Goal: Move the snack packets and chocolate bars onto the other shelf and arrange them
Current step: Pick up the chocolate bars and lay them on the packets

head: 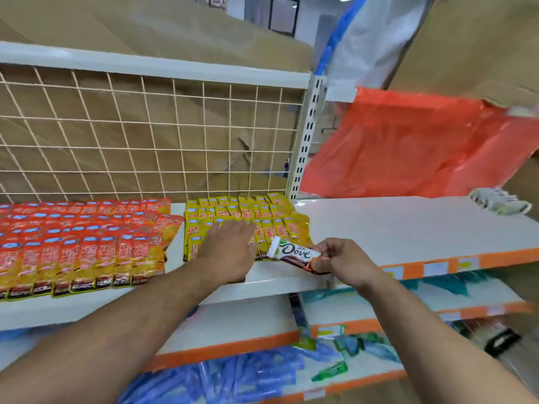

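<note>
Head view: the left hand (pixel 230 249) lies flat on the yellow snack packets (pixel 271 217), grip apart. The right hand (pixel 341 260) has its grip clamped on one end of a Dove chocolate bar (pixel 294 253), near the shelf (pixel 393 225) front edge, against the packets' right corner.

Both bare forearms reach in from the near edge, angling toward the middle. The left hand (pixel 230 249) lies palm down, fingers straight. Just right of it, the right hand (pixel 341 258) is curled, pinching a chocolate bar (pixel 294 253) by its right end.
</note>
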`<state>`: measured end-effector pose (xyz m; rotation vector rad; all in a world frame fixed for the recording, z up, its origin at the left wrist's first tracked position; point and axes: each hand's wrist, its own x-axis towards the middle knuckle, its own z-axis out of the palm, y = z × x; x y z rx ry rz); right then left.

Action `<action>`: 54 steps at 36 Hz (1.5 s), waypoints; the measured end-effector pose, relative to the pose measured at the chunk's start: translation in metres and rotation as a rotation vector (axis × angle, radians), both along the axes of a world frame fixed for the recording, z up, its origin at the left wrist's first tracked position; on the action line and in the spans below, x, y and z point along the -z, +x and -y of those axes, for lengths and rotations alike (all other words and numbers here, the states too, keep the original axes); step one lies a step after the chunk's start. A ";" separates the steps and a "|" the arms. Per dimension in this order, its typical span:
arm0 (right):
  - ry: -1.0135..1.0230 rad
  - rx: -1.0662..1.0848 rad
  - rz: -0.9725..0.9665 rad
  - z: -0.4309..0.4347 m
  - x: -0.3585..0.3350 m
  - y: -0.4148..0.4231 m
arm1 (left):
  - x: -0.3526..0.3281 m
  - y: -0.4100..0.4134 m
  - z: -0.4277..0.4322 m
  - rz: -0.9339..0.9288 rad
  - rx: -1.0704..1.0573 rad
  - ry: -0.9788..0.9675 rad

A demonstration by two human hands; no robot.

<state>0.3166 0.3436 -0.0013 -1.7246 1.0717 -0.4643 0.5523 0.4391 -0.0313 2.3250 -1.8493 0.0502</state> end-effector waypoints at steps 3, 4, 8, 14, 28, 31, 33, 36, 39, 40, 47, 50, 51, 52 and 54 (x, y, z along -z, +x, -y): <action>0.000 0.026 -0.007 0.018 0.005 -0.013 | 0.002 -0.011 0.025 -0.013 0.031 0.017; 0.006 0.037 -0.009 0.025 0.008 -0.016 | 0.003 -0.014 0.035 -0.013 0.044 0.026; 0.018 0.071 -0.025 0.051 0.017 -0.024 | 0.007 -0.020 0.074 -0.019 0.099 0.009; 0.026 0.140 -0.056 0.100 0.018 -0.034 | 0.006 -0.026 0.141 -0.047 0.152 0.000; 0.054 0.139 -0.098 0.201 0.039 -0.029 | 0.016 -0.022 0.239 -0.007 0.203 0.020; 0.038 0.082 -0.112 0.232 0.047 -0.027 | 0.019 -0.021 0.247 -0.015 0.161 0.016; 0.031 0.036 -0.135 0.253 0.052 -0.024 | 0.020 -0.023 0.250 -0.012 0.131 0.002; 0.021 -0.028 -0.162 0.279 0.061 -0.018 | 0.022 -0.027 0.253 0.012 0.095 -0.038; -0.025 -0.123 -0.160 0.303 0.066 -0.010 | 0.022 -0.032 0.254 0.022 0.047 -0.077; -0.051 -0.153 -0.171 0.312 0.069 -0.008 | 0.021 -0.034 0.254 0.021 0.017 -0.089; -0.331 -0.315 -0.333 0.351 0.080 0.010 | 0.022 -0.053 0.237 0.002 -0.185 -0.117; -0.442 -0.352 -0.351 0.353 0.086 0.014 | 0.024 -0.063 0.223 -0.008 -0.254 -0.114; -0.488 -0.352 -0.356 0.353 0.088 0.014 | 0.023 -0.066 0.219 -0.006 -0.273 -0.107; -0.532 -0.345 -0.355 0.353 0.090 0.013 | 0.023 -0.070 0.216 -0.001 -0.292 -0.106; -0.593 -0.315 -0.338 0.350 0.096 0.008 | 0.024 -0.077 0.209 0.004 -0.329 -0.117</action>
